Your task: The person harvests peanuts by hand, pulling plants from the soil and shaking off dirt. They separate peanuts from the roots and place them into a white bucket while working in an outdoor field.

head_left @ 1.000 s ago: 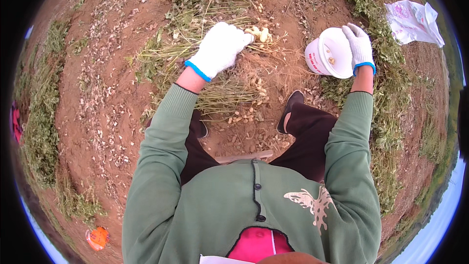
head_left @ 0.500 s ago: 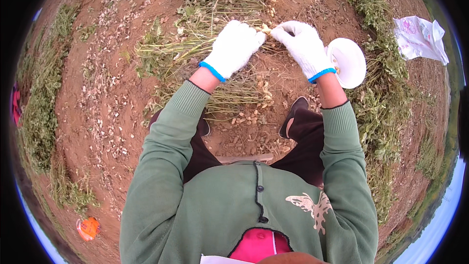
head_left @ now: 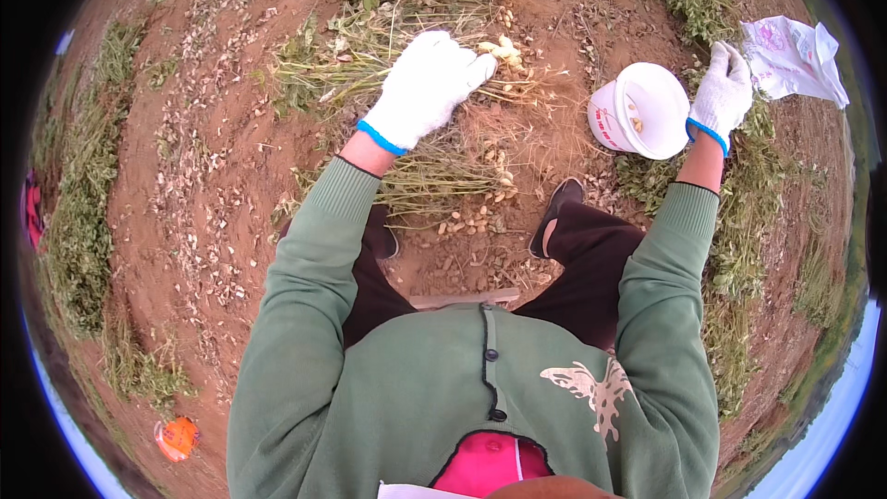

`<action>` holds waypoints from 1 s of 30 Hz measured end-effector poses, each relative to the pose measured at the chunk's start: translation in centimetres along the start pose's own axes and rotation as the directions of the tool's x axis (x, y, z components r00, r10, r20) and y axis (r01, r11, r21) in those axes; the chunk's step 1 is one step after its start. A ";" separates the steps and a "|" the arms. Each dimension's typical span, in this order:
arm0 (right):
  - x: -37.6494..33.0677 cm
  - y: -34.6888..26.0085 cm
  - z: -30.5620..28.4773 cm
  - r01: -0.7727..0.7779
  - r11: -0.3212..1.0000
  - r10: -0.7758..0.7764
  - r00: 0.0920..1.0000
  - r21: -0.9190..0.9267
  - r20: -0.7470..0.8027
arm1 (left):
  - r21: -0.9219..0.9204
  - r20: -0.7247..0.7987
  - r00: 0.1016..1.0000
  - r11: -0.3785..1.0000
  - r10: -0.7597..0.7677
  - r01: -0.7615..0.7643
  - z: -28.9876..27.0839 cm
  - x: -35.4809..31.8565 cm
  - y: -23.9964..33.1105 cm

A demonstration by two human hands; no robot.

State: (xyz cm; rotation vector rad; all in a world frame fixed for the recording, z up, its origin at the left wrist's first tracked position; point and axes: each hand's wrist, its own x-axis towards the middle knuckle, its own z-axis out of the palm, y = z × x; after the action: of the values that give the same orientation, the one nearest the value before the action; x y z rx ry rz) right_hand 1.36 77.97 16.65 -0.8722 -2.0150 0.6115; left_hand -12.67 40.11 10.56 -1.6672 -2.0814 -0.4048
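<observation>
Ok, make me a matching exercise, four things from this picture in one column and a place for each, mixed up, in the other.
Things:
1. white tub
2. plastic bag
3. orange object
4. pale pods

Places:
A. lower left, on the dirt
B. at the left hand's fingertips
C. far right, on the ground
D. beside the right hand

Pairs: 1-D, 2-C, 3-A, 4-B

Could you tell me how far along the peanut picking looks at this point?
Done: a few pods lie in the white bucket, which the right hand is beside. In hand: the left hand grips a pulled plant with pale pods at its fingertips. Left: most of it; the bucket looks nearly empty and loose pods lie on the soil.
</observation>
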 end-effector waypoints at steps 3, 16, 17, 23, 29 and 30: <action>0.3 9.0 -0.6 0.084 0.893 -0.046 0.994 -0.442 0.097 | -0.059 -0.103 0.993 0.996 0.063 -0.069 0.7 0.5 0.2; -9.4 -7.9 7.1 0.149 0.989 -0.062 0.303 0.017 0.951 | -0.055 0.046 0.996 0.995 0.081 -0.079 1.4 0.6 1.3; -9.9 -9.3 6.6 0.257 0.966 -0.065 0.294 -0.014 0.954 | -0.051 0.044 0.995 0.995 0.084 -0.082 1.4 0.6 1.4; -10.4 -9.7 7.5 -0.006 0.999 -0.032 0.372 0.037 0.928 | -0.037 -0.042 0.994 0.994 0.102 -0.103 1.5 0.3 1.3; -12.1 -10.5 8.3 -0.362 0.884 -0.160 0.362 0.296 0.918 | -0.037 0.162 0.987 0.999 0.007 -0.001 1.3 0.1 1.3; -12.5 -10.6 8.3 -0.394 0.860 -0.191 0.339 0.324 0.921 | -0.035 0.141 0.990 0.999 0.025 -0.020 1.4 0.1 1.2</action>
State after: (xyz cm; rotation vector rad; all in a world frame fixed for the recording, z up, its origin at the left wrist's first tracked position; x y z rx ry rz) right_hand -4.29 60.86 13.22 -0.2494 -2.5428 2.0298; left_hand -11.73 41.17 9.39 -1.7842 -2.1656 -0.3242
